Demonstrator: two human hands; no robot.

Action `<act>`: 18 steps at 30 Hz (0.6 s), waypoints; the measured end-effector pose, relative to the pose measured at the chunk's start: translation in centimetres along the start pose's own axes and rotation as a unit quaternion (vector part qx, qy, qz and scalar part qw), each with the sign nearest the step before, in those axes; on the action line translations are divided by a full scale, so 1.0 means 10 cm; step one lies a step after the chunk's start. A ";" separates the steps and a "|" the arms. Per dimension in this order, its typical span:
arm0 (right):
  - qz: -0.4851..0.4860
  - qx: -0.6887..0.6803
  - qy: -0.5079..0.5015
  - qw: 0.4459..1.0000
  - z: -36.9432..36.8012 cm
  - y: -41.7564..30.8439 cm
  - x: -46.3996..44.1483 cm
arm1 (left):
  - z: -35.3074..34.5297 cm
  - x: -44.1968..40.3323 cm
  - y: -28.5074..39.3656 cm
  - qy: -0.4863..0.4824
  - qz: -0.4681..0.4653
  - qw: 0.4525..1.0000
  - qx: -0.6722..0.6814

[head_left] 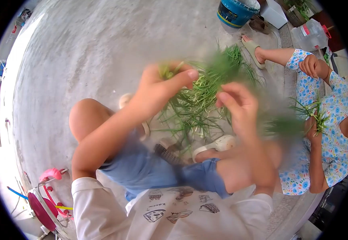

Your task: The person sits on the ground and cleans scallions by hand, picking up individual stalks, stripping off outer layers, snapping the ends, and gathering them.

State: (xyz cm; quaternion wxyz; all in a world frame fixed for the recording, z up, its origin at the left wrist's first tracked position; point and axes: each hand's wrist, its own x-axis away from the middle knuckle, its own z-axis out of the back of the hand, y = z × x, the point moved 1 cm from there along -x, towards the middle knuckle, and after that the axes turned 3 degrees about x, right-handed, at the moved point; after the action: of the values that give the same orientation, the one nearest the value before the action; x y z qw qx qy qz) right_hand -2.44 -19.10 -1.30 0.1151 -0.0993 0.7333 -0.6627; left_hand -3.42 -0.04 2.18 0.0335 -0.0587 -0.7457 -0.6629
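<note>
My left hand (162, 82) is closed around a small bunch of chives (166, 71), its thumb pointing right. A green blur of leaves (224, 64) lies just beyond the thumb; whether it belongs to the held bunch I cannot tell. To the right, my right hand (238, 102) has thumb and forefinger pinched together, and what is between them does not show clearly. Below both hands, a loose heap of chives (198, 100) with long green leaves and pale stems spreads over the concrete floor. Another green blur (280, 126) appears beside my right forearm.
At right sits another person in a flowered outfit (302, 180), one hand holding a green bunch (320, 120). A blue bucket (234, 14), white box (273, 14) and clear plastic jug (312, 35) stand at the back right. A pink-and-white wheeled object (42, 210) is at lower left.
</note>
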 end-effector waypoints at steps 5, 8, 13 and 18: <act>0.017 0.004 0.013 1.000 0.10 0.10 -0.04 | 0.30 -0.04 0.11 0.036 -0.023 0.997 -0.068; 0.027 -0.010 -0.003 1.000 0.09 0.06 -0.05 | 0.37 0.00 -0.02 -0.112 0.012 0.964 -0.240; 0.110 0.148 -0.044 0.982 -0.04 0.01 -0.08 | 0.24 0.06 -0.29 -0.187 -0.078 0.935 -0.290; 0.250 0.276 -0.075 0.925 -0.18 -0.03 -0.07 | 0.11 0.16 -0.19 -0.109 -0.082 0.969 -0.204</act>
State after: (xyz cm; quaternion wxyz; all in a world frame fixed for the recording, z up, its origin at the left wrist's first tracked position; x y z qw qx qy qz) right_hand -2.32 -17.24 -0.82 0.3547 0.0733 0.5117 -0.7791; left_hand -5.20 0.91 0.39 -0.1151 -0.0750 -0.5957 -0.7913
